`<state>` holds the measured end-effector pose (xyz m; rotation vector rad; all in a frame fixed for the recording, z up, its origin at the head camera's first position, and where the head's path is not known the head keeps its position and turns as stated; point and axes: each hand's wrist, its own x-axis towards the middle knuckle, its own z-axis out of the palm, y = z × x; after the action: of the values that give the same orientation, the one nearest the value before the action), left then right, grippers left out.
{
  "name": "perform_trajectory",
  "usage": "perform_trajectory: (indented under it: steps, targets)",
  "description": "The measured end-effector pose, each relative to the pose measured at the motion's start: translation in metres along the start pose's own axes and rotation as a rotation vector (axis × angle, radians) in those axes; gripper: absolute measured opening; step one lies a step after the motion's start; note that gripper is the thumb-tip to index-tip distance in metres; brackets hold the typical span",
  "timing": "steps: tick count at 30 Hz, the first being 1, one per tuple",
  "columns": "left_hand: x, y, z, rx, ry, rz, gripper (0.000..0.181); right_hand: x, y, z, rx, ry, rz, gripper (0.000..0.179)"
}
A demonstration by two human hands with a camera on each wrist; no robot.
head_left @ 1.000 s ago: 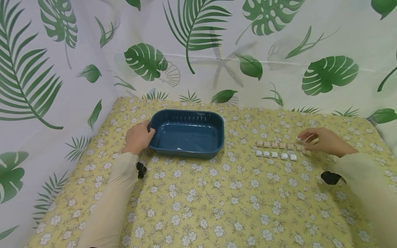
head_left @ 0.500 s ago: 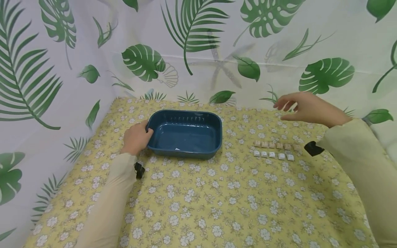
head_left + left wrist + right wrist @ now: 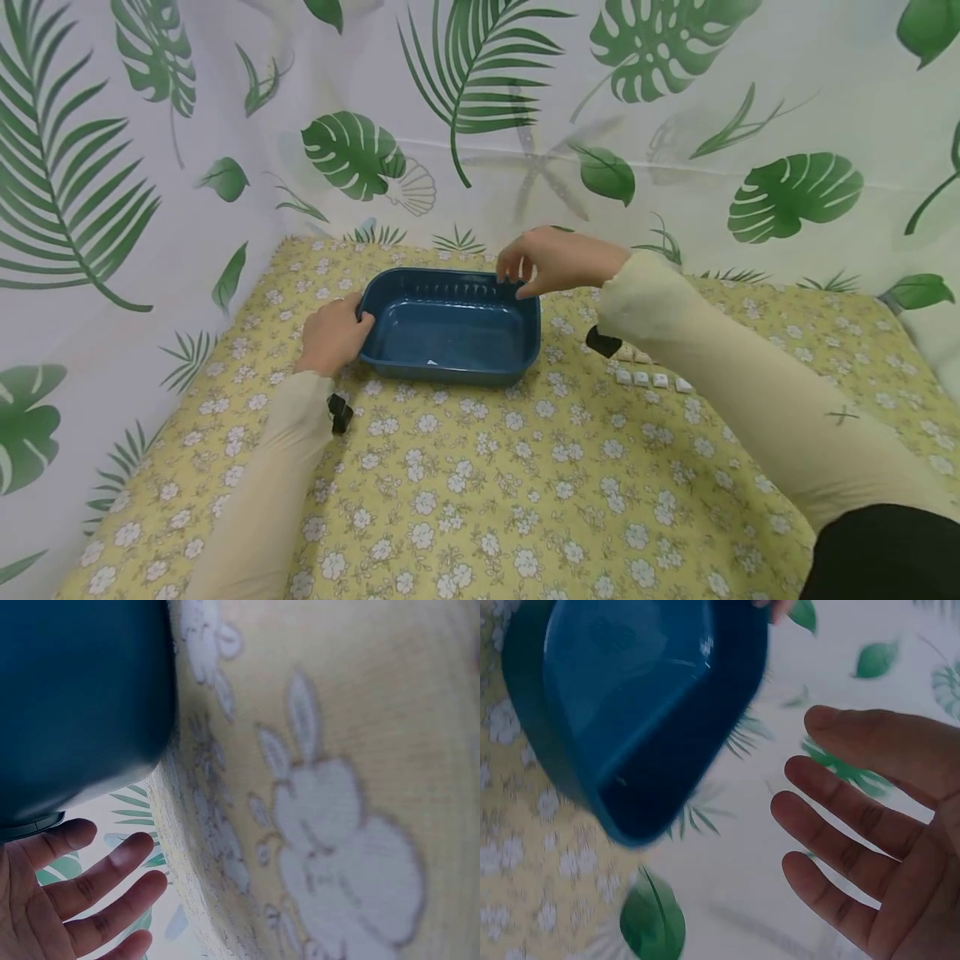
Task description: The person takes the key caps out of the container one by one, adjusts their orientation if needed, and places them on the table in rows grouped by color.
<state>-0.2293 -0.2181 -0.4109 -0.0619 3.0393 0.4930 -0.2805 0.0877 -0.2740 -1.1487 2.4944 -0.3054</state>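
Note:
A deep blue rectangular plastic basin [image 3: 450, 375] stands on the flowered cloth. At its left end my left hand [image 3: 333, 335] holds the rim, thumb over the inner side and fingers outside; in the left wrist view those fingers [image 3: 101, 889] spread loosely beside the outer wall. Over the basin's back right corner hovers my right hand [image 3: 555, 260], its fingers apart with nothing between them in the right wrist view. To the right lie white keycaps [image 3: 641, 379] in a row. Behind them, beige keycaps [image 3: 630, 354] are mostly hidden by the right forearm.
A yellow tablecloth [image 3: 465, 467] with white flowers covers the table. White curtains [image 3: 675, 192] with green leaf prints rise behind and at the left. Each wrist carries a black camera [image 3: 340, 413].
My right hand has left the far end of the keycap rows, risen, and moved left to the basin's back right corner. My left hand stays on the rim.

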Motion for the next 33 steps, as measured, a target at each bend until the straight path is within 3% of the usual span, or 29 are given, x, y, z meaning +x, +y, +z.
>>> perform_trajectory:
  steps: [6,12,19,28,33]
  targets:
    - [-0.002,0.001,0.001,0.008,0.011,0.019,0.048,0.051,-0.014,0.029,-0.015,-0.201,-0.046,0.015]
    - [-0.002,0.001,0.003,0.002,0.017,0.019,0.048,0.077,-0.028,0.052,-0.074,-0.437,-0.006,0.012]
    - [-0.001,-0.001,0.005,-0.002,0.041,0.027,0.047,0.085,-0.034,0.067,-0.147,-0.578,0.099,0.019]
    - [-0.001,-0.004,0.007,-0.002,0.060,0.031,0.045,0.075,-0.038,0.077,-0.277,-0.650,0.091,0.035]
    - [-0.001,-0.005,0.008,-0.004,0.070,0.033,0.045,0.070,-0.038,0.079,-0.273,-0.690,0.108,0.030]
